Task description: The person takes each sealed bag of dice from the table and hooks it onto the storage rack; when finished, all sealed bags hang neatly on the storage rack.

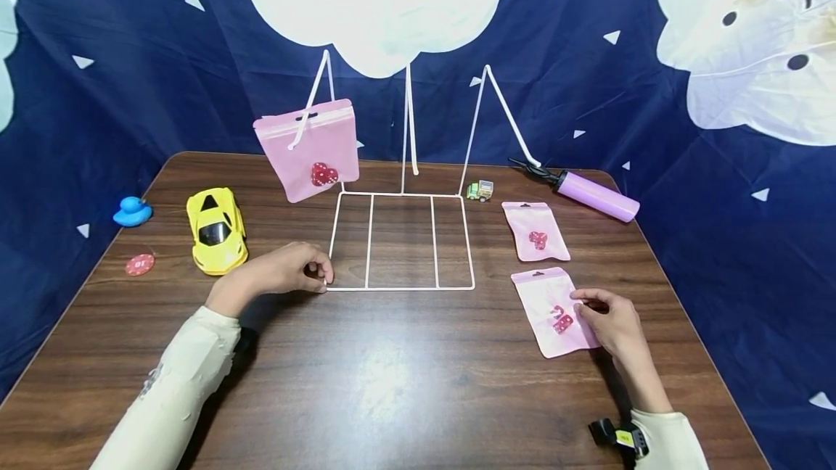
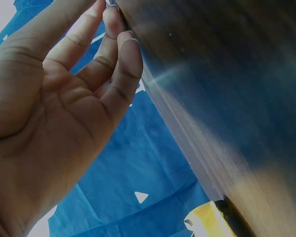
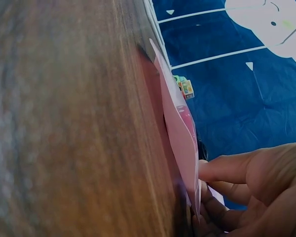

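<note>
A white wire display rack with three hooked arms stands mid-table. My left hand pinches its front left corner between thumb and fingers; in the left wrist view that contact lies at the top edge, mostly hidden. From the rack's left arm hangs a pink zip pouch with red dice showing in its window. My right hand pinches the right edge of another pink zip pouch, whose near side is raised off the table in the right wrist view. Just behind it lies a third pink zip pouch, also with red dice.
On the left are a yellow toy car, a blue rubber duck and a red poker chip. A small toy truck stands right of the rack. A purple hand pump lies at the back right, near the dark blue curtain.
</note>
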Available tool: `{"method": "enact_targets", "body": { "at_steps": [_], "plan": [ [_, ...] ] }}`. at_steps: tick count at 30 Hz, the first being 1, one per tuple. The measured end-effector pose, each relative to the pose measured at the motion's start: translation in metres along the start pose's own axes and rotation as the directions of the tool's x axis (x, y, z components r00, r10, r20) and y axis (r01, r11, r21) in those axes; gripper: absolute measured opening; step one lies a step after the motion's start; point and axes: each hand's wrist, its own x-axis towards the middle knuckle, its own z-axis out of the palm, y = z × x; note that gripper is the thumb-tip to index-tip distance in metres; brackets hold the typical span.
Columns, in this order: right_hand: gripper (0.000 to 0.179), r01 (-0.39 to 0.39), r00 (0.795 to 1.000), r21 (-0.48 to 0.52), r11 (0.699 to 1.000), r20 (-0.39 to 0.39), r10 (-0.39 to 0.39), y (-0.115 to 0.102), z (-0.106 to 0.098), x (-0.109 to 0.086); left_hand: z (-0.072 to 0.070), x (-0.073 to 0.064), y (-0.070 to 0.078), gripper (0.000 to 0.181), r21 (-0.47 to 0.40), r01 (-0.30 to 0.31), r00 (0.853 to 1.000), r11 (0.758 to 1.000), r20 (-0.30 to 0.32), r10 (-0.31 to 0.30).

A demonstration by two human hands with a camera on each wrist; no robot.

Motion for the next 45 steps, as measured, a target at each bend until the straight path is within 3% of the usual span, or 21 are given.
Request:
{"method": "enact_targets", "body": {
  "at_steps": [10, 16, 21, 26, 30, 36, 39, 45],
  "plan": [
    [0.020, -0.058, 0.996, 0.099, 0.993, -0.069, 0.065, 0.001, 0.002, -0.003, -0.003, 0.000, 0.000, 0.012, 0.017, -0.017, 1.000, 1.000, -0.005, 0.017],
    [0.021, -0.041, 0.994, 0.156, 0.987, -0.089, 0.055, -0.002, 0.000, -0.005, -0.001, -0.002, 0.003, 0.012, 0.008, -0.012, 1.000, 1.000, -0.006, 0.012],
    [0.020, 0.015, 0.988, 0.283, 0.959, -0.151, 0.029, -0.009, 0.000, -0.006, 0.001, -0.003, 0.003, 0.011, -0.004, -0.006, 1.000, 1.000, -0.013, 0.006],
    [0.014, 0.140, 0.961, 0.383, 0.913, -0.273, -0.033, -0.018, 0.003, -0.007, 0.002, -0.004, 0.003, 0.012, 0.008, 0.009, 1.000, 1.000, -0.002, -0.009],
    [0.012, 0.193, 0.934, 0.463, 0.865, -0.357, -0.017, -0.024, 0.002, -0.006, 0.001, -0.003, 0.004, 0.012, 0.011, -0.003, 1.000, 1.000, -0.011, 0.003],
    [0.010, 0.264, 0.898, 0.496, 0.827, -0.439, -0.024, -0.028, -0.001, -0.004, 0.001, -0.002, 0.006, 0.011, 0.002, -0.010, 1.000, 1.000, -0.005, 0.010],
    [0.009, 0.313, 0.883, 0.544, 0.779, -0.469, -0.028, -0.031, 0.000, -0.005, 0.002, -0.003, 0.005, 0.010, -0.002, -0.007, 1.000, 1.000, 0.001, 0.007],
    [0.010, 0.443, 0.847, 0.674, 0.591, -0.531, -0.030, -0.042, -0.005, -0.007, 0.001, -0.004, 0.003, 0.011, 0.002, -0.003, 1.000, 1.000, -0.010, 0.003]
  ]
}}
